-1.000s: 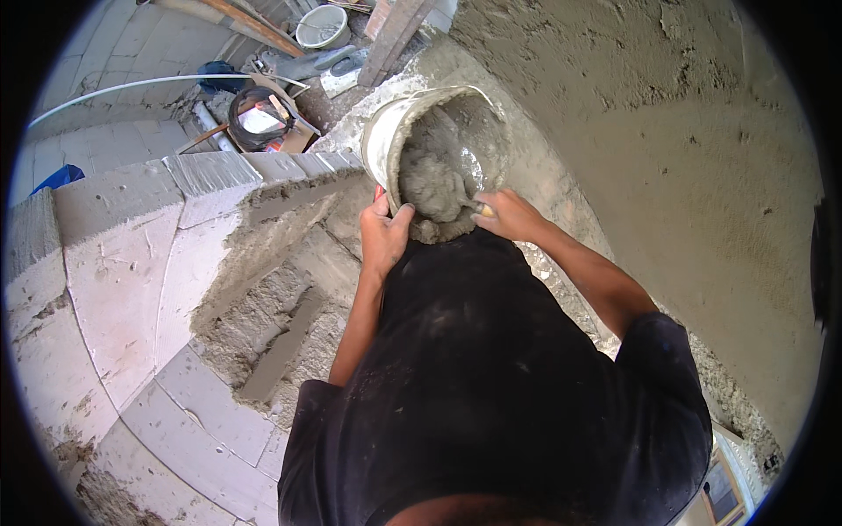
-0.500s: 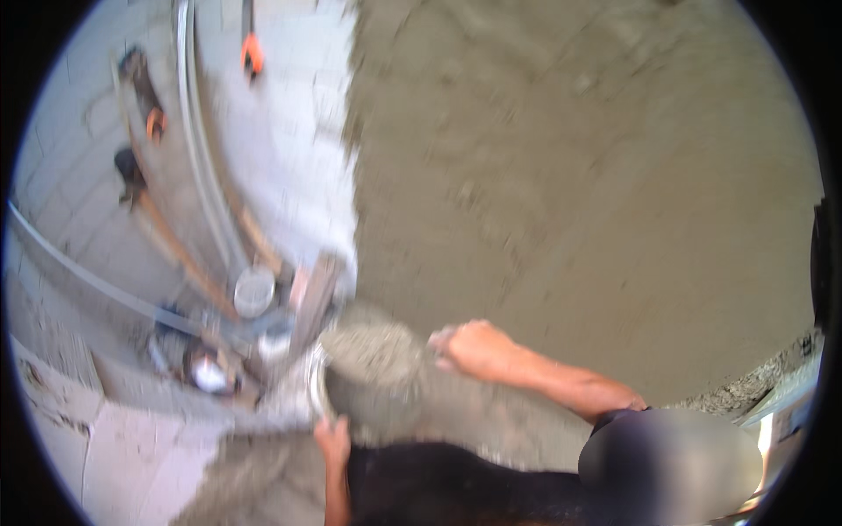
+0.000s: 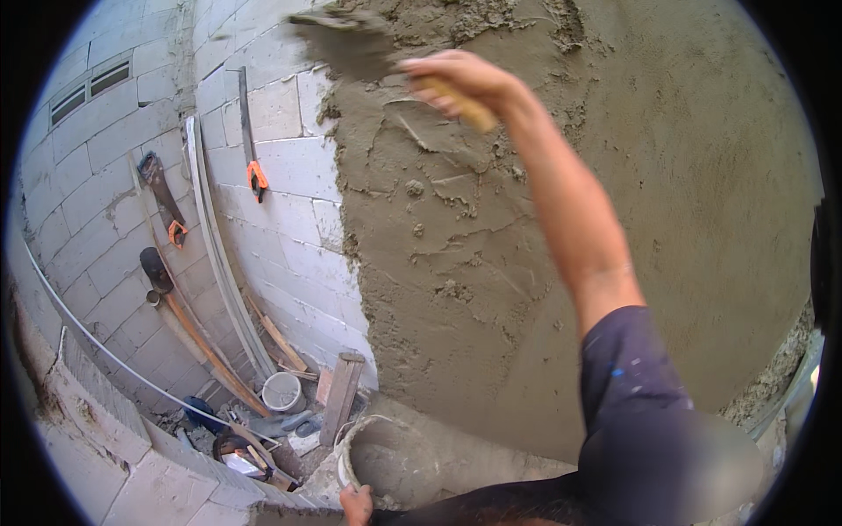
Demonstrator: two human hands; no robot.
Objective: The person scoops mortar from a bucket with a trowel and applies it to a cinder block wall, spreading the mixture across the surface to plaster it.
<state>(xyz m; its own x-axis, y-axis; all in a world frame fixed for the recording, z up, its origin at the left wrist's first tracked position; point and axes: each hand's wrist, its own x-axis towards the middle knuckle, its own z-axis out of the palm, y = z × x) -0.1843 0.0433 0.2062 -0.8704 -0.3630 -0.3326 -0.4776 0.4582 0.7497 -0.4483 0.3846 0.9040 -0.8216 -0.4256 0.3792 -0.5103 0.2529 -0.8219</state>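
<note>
A trowel (image 3: 342, 42) with a wooden handle is gripped in my right hand (image 3: 460, 77), raised high at the upper left edge of the wet mortar (image 3: 456, 245) on the wall. Its blade is smeared by motion and looks grey with mortar. I cannot tell whether the blade touches the wall. Low in view, my left hand (image 3: 356, 503) is closed on the rim of a mortar-stained bucket (image 3: 346, 458). The bucket stands tilted toward me at the foot of the wall, its inside coated grey.
White block wall (image 3: 289, 210) borders the mortar on the left. Two orange-handled saws (image 3: 257, 180) hang there. A long-handled mallet (image 3: 158, 270), metal profiles (image 3: 215, 237), a small white bucket (image 3: 283, 392) and a wooden board (image 3: 340, 399) stand in the corner among rubble.
My right hand has swung up from beside the bucket to the upper wall with the trowel. A heap of mortar seen over the bucket is gone from there. My left hand stays on the rim.
</note>
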